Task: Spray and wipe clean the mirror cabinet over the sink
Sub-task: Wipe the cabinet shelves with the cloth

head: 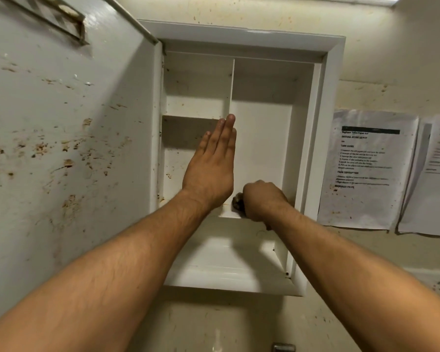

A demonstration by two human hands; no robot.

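Mirror cabinet point(325, 97) open before me, stained door point(61, 148) swung left. Left hand point(211, 171) flat, fingers straight, steadying near divider point(230, 92). Right hand point(262, 199) clenched round grubby cloth point(237, 201), presumably scrubbing shelf point(229, 214) edge.

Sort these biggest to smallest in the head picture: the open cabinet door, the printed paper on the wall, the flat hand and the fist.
1. open cabinet door, though it also swings toward the camera
2. printed paper
3. left hand, flat
4. right hand, curled round a brown wad
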